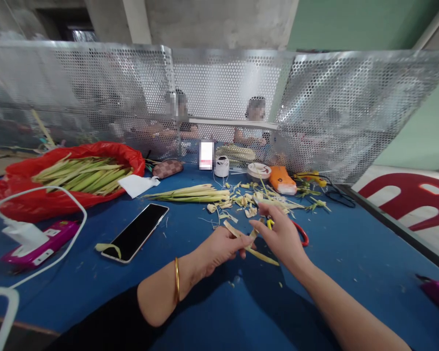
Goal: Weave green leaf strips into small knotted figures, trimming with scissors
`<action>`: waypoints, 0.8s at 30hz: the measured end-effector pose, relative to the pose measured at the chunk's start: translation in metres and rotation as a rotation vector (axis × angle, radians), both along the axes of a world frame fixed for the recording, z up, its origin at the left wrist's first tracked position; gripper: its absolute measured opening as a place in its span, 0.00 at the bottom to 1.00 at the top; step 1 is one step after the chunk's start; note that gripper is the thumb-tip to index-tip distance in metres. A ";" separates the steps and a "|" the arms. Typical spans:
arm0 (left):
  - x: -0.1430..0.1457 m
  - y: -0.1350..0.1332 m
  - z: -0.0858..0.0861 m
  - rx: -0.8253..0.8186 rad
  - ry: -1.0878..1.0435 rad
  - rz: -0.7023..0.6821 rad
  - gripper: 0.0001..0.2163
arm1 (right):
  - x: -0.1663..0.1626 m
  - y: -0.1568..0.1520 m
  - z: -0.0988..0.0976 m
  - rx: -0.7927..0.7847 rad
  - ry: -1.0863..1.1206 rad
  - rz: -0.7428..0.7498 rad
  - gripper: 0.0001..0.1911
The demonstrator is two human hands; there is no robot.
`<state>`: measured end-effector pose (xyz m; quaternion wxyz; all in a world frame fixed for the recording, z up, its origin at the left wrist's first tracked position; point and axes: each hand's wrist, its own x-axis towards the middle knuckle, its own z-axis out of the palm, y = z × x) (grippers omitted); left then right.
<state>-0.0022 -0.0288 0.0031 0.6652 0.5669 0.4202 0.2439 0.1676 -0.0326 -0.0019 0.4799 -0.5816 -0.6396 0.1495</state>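
Note:
My left hand [229, 243] is closed, pinching pale yellow-green leaf strips [265, 257] between thumb and fingers. One strip end sticks out at the upper left, another trails to the lower right. Close on the right, my right hand [281, 234] has its thumb and fingers bent around the upward-running part of a strip; its fingertips are partly hidden. Scissors [304, 235] with red and yellow handles lie beneath and beside that hand, largely covered. Just beyond both hands is a loose heap of pale leaf scraps [243, 201], beside a bundle of long leaf strips [193, 193].
A red plastic bag [18, 195] of leaves sits left, near a phone [137, 234] and a purple power strip [53, 241] with white cable. Behind the scraps stand a string spool [222, 168], tape roll [259, 170] and orange packet [281, 179]. A perforated metal screen [227, 73] separates people opposite.

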 end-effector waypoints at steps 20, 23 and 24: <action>0.004 -0.010 -0.001 0.152 0.201 -0.131 0.11 | -0.020 -0.023 0.001 0.049 -0.138 0.304 0.10; 0.003 -0.010 -0.004 0.209 0.196 -0.172 0.10 | -0.022 -0.023 0.000 0.071 -0.152 0.300 0.10; 0.003 -0.010 -0.005 0.225 0.196 -0.184 0.10 | -0.023 -0.023 -0.001 0.078 -0.157 0.299 0.10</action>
